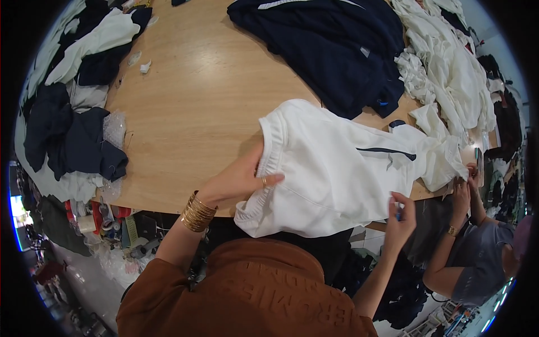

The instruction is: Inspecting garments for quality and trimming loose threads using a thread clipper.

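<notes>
A white garment [337, 168] with a ribbed hem and a dark stripe lies over the near edge of a wooden table [191, 106]. My left hand [238, 180], with gold bangles on the wrist and a ring on one finger, grips its ribbed hem at the left end. My right hand [400, 216] pinches the garment's lower right edge and holds a small blue item between its fingers; what that item is I cannot make out.
A dark navy garment [331, 45] lies at the table's far side. White clothes [449, 73] are piled on the right, and navy and white clothes [73, 112] on the left. Another person [477, 253] sits at the lower right with hands raised to the table edge.
</notes>
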The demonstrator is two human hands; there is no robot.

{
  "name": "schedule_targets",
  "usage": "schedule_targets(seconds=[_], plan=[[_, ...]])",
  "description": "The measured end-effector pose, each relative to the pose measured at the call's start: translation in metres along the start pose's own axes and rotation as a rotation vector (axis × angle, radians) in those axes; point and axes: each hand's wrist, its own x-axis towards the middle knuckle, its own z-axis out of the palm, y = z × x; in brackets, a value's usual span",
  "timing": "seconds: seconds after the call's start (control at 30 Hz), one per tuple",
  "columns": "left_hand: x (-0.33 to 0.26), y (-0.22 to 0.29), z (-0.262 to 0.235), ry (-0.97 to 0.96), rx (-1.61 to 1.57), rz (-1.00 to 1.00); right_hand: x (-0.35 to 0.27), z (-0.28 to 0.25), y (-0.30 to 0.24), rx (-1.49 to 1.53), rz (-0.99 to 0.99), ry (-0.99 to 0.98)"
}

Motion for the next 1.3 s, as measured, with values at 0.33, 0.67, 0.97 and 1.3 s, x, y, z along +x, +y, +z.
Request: schedule_targets(seconds=[0.33,0.67,0.97,1.3], plan=[[-0.002,0.018,0.024,-0.152,-0.060,-0.014,-0.029,0.052,-0.082,0.502,0.155,-0.502],[-0.004,0.026,0.026,-0.097,0.114,-0.065,-0.014,0.035,-0.062,0.335,-0.064,-0.346],[-0.027,0.017,-0.004,0.115,-0.159,-0.218,0.037,-0.047,0.018,0.026,0.107,0.130],[-0.001,0.034,0.055,-0.002,-0.146,-0.080,-0.023,0.040,-0.080,0.523,0.183,-0.614]])
